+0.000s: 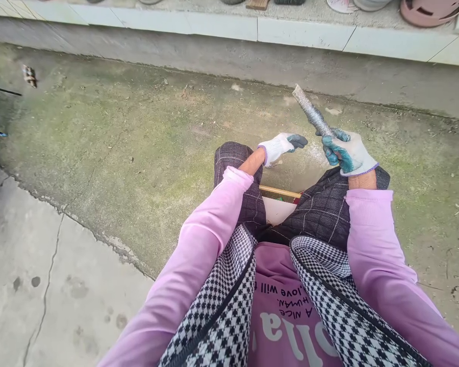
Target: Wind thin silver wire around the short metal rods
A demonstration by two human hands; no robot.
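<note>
I sit over a mossy concrete floor, my knees in dark checked trousers. My right hand (348, 152), in a white glove with a teal palm, is closed round the lower end of a grey stick wound with pale thread (312, 113); the stick tilts up and to the left. My left hand (282, 146), in the same kind of glove, hovers just left of the stick above my left knee. Its fingers are curled together, and whether they pinch anything I cannot see.
A wooden strip (280, 191) and a pale surface show between my knees. A raised tiled kerb (222, 25) runs along the far edge, with shoes and a pink basin (428, 11) on it. Thin dark rods (2, 92) poke in at left.
</note>
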